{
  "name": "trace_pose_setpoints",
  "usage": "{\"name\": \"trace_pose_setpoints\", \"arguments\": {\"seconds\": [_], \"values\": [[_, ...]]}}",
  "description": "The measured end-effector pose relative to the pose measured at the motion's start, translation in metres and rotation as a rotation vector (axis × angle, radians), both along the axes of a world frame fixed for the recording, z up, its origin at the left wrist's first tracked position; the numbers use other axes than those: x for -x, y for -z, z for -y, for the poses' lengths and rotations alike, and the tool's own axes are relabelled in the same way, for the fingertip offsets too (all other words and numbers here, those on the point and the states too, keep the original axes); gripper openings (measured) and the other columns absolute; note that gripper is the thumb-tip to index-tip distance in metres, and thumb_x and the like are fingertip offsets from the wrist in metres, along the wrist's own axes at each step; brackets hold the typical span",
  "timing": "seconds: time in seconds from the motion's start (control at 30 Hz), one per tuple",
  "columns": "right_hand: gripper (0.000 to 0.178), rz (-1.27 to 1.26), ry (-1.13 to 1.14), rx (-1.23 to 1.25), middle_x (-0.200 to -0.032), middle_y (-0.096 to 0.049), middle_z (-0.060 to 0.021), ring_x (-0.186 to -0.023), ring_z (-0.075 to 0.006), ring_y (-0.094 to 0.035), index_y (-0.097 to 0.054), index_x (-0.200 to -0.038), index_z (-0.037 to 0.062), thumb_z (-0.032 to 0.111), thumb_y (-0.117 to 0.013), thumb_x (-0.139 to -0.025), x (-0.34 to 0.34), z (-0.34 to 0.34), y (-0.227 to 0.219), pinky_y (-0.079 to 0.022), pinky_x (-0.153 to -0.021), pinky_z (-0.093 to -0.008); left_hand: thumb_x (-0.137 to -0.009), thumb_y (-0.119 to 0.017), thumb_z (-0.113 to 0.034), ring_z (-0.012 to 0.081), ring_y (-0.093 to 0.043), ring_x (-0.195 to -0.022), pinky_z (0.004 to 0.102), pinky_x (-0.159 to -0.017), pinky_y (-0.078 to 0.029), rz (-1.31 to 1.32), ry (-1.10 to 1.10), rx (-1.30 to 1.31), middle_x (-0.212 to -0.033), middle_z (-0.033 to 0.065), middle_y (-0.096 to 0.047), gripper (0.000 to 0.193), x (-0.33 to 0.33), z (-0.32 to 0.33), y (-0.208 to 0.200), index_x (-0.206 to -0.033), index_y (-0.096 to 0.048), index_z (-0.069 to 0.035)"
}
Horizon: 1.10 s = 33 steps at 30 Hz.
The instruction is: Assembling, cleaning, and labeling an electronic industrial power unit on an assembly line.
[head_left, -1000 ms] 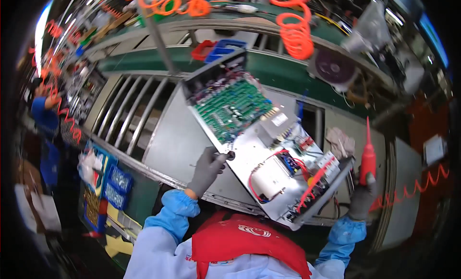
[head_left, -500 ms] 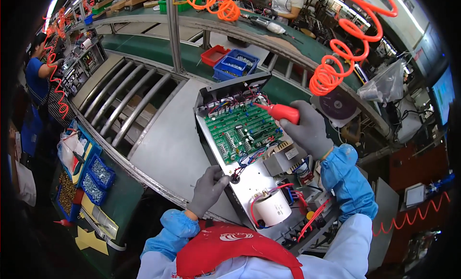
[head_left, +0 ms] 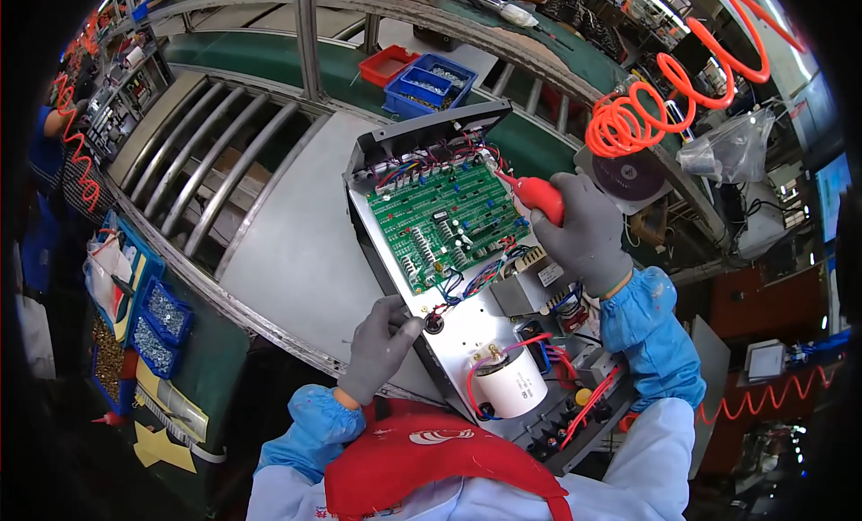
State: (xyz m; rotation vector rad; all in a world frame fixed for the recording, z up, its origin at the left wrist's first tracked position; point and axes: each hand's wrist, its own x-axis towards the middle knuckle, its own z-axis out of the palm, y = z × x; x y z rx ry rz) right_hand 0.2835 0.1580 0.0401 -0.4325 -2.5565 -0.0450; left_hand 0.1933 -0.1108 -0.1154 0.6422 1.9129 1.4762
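Observation:
A metal chassis (head_left: 467, 326) stands tilted in front of me, with a green circuit board (head_left: 449, 220) fixed in its far part. My right hand (head_left: 585, 236), in a grey glove, grips a red squeeze bottle (head_left: 541, 198). The bottle's thin nozzle points at the board's far right corner; whether it touches is too small to tell. My left hand (head_left: 377, 349), also gloved, is at the chassis's left edge with thumb and fingers apart, beside a small black round part (head_left: 435, 323). Nearer me on the chassis are a transformer (head_left: 523, 297) and a white cylindrical capacitor (head_left: 514, 389) with red wires.
Blue screw bins (head_left: 158, 328) stand on the left bench. Beyond the chassis sit a blue divided bin (head_left: 431, 86) and a red tray (head_left: 388, 65). Metal rollers (head_left: 229, 184) lie left of the grey work plate (head_left: 292, 234). An orange coiled hose (head_left: 620, 126) hangs at right.
The nozzle has shifted right along the board's far edge to its corner, and the bottle is tilted more. My left thumb and fingers have spread. The whole view has shifted slightly.

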Motion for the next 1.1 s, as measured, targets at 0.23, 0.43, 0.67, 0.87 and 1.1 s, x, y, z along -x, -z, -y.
{"name": "trace_pose_setpoints", "arguments": {"seconds": [0.23, 0.43, 0.67, 0.87, 1.1], "values": [[0.032, 0.045, 0.016, -0.053, -0.084, -0.061, -0.0119, -0.074, -0.0325, -0.064, -0.062, -0.099, 0.0091, 0.021, -0.073, -0.072, 0.009, 0.007, 0.003, -0.05, -0.064, -0.0429, -0.087, -0.069, -0.029, 0.0215, -0.067, -0.078, 0.0354, -0.072, -0.053, -0.029, -0.002, -0.054, -0.086, 0.0121, -0.068, 0.047, 0.002, 0.003, 0.006, -0.121, -0.055, 0.0], [0.033, 0.062, 0.024, -0.092, -0.084, -0.061, -0.0114, -0.075, -0.032, -0.064, -0.062, -0.1, 0.0087, 0.021, -0.073, -0.072, 0.014, 0.006, 0.005, -0.05, -0.065, -0.043, -0.085, -0.071, -0.028, 0.0205, -0.067, -0.076, 0.035, -0.071, -0.054, -0.013, 0.02, -0.055, -0.086, 0.0112, -0.067, 0.047, 0.005, 0.004, 0.004, -0.12, -0.055, 0.0], [0.034, 0.075, 0.009, -0.135, -0.085, -0.061, -0.0125, -0.076, -0.033, -0.064, -0.062, -0.102, 0.0071, 0.019, -0.074, -0.073, 0.02, 0.01, 0.004, -0.05, -0.065, -0.0432, -0.085, -0.071, -0.029, 0.02, -0.067, -0.077, 0.0345, -0.072, -0.054, 0.026, 0.027, -0.047, -0.086, 0.0111, -0.067, 0.048, 0.007, 0.005, 0.002, -0.12, -0.055, 0.0], [0.032, 0.117, 0.015, -0.165, -0.086, -0.061, -0.0126, -0.076, -0.0331, -0.063, -0.062, -0.101, 0.0074, 0.019, -0.073, -0.073, 0.023, 0.01, 0.004, -0.049, -0.064, -0.0441, -0.085, -0.071, -0.03, 0.0205, -0.067, -0.076, 0.035, -0.072, -0.054, 0.043, 0.029, -0.064, -0.086, 0.0111, -0.068, 0.049, 0.007, 0.002, 0.008, -0.121, -0.055, 0.0], [0.031, 0.132, 0.009, -0.181, -0.085, -0.062, -0.013, -0.075, -0.0337, -0.064, -0.061, -0.099, 0.0074, 0.018, -0.073, -0.072, 0.024, 0.015, -0.002, -0.05, -0.065, -0.0431, -0.085, -0.071, -0.031, 0.0202, -0.067, -0.074, 0.0349, -0.071, -0.054, 0.039, 0.013, -0.073, -0.084, 0.0098, -0.068, 0.048, 0.005, 0.003, 0.011, -0.12, -0.056, -0.002]]}}
